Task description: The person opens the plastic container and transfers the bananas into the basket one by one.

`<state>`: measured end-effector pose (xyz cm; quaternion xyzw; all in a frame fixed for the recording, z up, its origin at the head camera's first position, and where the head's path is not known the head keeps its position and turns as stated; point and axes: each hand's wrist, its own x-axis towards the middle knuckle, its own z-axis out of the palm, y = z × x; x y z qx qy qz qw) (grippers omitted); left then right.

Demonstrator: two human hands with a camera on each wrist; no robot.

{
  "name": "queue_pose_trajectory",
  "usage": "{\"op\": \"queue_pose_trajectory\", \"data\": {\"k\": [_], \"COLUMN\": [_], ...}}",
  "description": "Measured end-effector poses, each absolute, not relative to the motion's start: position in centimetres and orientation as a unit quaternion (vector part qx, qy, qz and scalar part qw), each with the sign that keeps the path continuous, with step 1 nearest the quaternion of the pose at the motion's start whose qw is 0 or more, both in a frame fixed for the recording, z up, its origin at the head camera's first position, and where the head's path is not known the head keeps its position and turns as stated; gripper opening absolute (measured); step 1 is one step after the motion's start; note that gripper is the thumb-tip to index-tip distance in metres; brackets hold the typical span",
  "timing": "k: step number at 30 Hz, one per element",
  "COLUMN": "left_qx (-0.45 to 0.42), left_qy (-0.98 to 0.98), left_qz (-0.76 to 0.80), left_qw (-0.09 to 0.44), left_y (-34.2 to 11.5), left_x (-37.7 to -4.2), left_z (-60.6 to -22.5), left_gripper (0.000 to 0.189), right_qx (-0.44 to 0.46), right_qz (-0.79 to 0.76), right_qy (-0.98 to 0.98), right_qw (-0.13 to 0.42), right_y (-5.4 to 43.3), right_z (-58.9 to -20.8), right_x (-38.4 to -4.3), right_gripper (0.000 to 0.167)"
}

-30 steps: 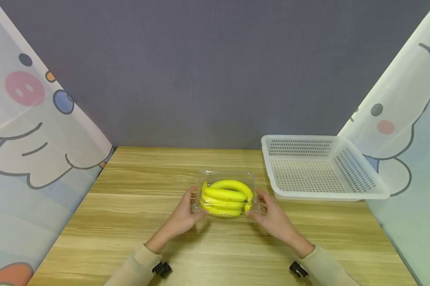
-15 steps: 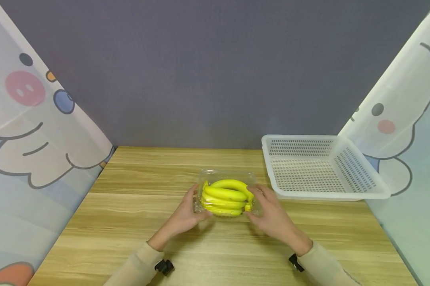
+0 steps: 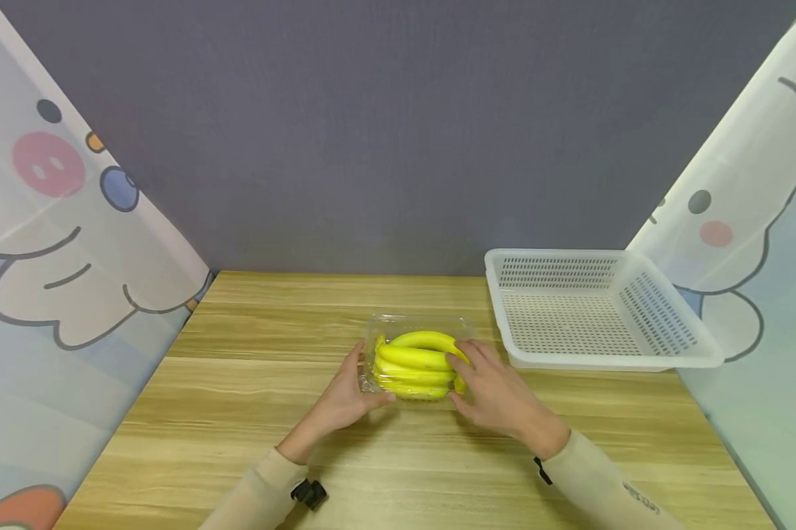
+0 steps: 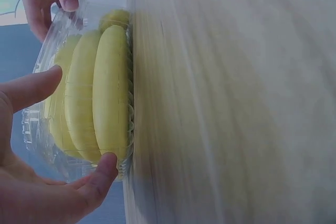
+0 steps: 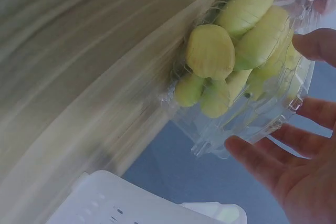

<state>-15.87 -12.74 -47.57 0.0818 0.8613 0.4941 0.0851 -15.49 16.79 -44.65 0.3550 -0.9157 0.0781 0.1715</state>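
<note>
A clear plastic clamshell box (image 3: 424,324) stands on the table in the head view, a bunch of yellow bananas (image 3: 414,358) inside it. My left hand (image 3: 345,394) holds the box's left end, thumb along the front and fingers at the far side. In the left wrist view, one finger (image 4: 39,87) lies across the clear plastic. My right hand (image 3: 497,390) covers the right end, its fingers spread over the top and its thumb near the front edge. Seen from the right wrist, fingers (image 5: 252,158) reach along the clear plastic, fairly straight.
A white perforated basket (image 3: 616,363) stands at the back right of the wooden table (image 3: 272,316). A dark grey partition (image 3: 345,147) rises behind the table, and printed cartoon curtains (image 3: 47,280) flank both sides.
My right hand has shifted from the box's right end inward and up over its top. My left hand stays at the left end, and the box has barely moved.
</note>
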Motion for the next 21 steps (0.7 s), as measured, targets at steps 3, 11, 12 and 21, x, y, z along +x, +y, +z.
{"op": "queue_pose_trajectory", "data": {"k": [3, 11, 12, 21], "left_qx": [0.076, 0.076, 0.072, 0.073], "left_qy": [0.858, 0.856, 0.856, 0.853], "left_qz": [0.500, 0.503, 0.504, 0.508], "left_qw": [0.088, 0.091, 0.093, 0.094], "left_y": [-12.70, -12.70, -12.70, -12.85], "left_x": [-16.00, -16.46, -16.44, -16.36], "left_z": [-47.52, -47.46, -47.42, -47.45], "left_gripper": [0.120, 0.119, 0.119, 0.119], "right_qx": [0.361, 0.373, 0.373, 0.380], "right_qz": [0.060, 0.048, 0.045, 0.023], "right_qy": [-0.913, -0.903, -0.902, -0.901], "right_qw": [0.182, 0.209, 0.210, 0.207], "right_y": [16.80, 16.93, 16.90, 16.69], "right_z": [-44.65, -44.90, -44.90, -44.90], "right_x": [-15.58, -15.80, -15.81, -15.79], "right_gripper": [0.062, 0.060, 0.059, 0.057]}}
